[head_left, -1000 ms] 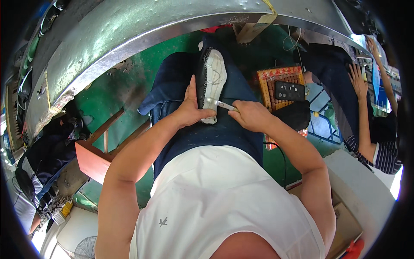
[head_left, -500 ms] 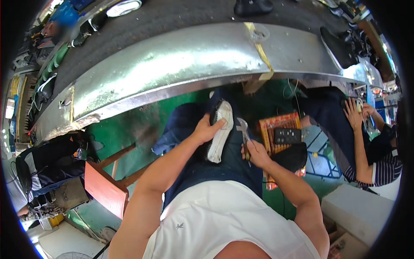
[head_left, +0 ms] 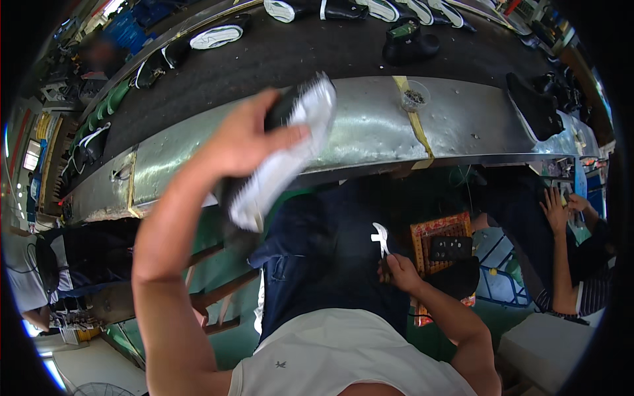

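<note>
My left hand is closed around a black shoe and holds it up, tilted, over the front edge of the metal ledge. The shoe's white underside faces me, and motion blurs both hand and shoe slightly. Low over my right thigh, my right hand grips lasting pincers by the handle. Their shiny curved head points up and away from me. Between the two hands lies my lap in dark trousers.
Beyond the ledge runs a dark belt with several shoes along its far side. A black shoe and a clear cup of small bits stand ahead. At right are a black boot, an orange woven seat and a co-worker's hand.
My left hand has lifted the shoe from over my lap, up and to the left, toward the ledge. My right hand still holds the pincers low. The view has tilted up, showing more of the belt.
</note>
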A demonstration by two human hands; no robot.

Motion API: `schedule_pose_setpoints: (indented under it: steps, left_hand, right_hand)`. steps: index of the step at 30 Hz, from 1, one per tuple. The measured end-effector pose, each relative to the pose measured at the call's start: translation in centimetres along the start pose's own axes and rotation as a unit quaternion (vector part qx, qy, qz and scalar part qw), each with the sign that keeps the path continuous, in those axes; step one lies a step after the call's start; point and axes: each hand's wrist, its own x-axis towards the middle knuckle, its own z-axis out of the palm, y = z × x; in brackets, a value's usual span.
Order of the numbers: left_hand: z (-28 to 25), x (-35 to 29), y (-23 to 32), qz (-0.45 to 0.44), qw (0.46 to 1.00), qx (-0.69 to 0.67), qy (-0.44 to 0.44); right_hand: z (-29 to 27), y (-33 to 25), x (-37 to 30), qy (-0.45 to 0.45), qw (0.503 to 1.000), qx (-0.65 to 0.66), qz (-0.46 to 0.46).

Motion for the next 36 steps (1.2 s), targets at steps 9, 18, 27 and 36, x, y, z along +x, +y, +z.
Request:
schedule_pose_setpoints:
  steps: [9, 18, 27, 36]
  left_hand:
    - [-10.0, 18.3, -16.8, 0.029, 0.756, 0.646, 0.098]
    - [-8.5, 27.6, -19.2, -0.225, 0.805, 0.548, -0.030]
    - [-2.3, 47.6, -19.5, -0.282, 0.916, -0.115, 0.261]
    - [-2.0, 59.0, -20.3, -0.346, 0.874, -0.212, 0.269]
  right_hand:
    - [-1.1, -1.7, 1.7, -0.039, 0.998, 0.030, 0.035]
    - [-2.5, -6.2, 4.9, -0.033, 0.995, 0.068, 0.064]
    - [-4.0, -8.0, 9.4, -0.087, 0.987, 0.098, 0.094]
    - [-4.5, -13.5, 12.2, -0.100, 0.979, 0.147, 0.102]
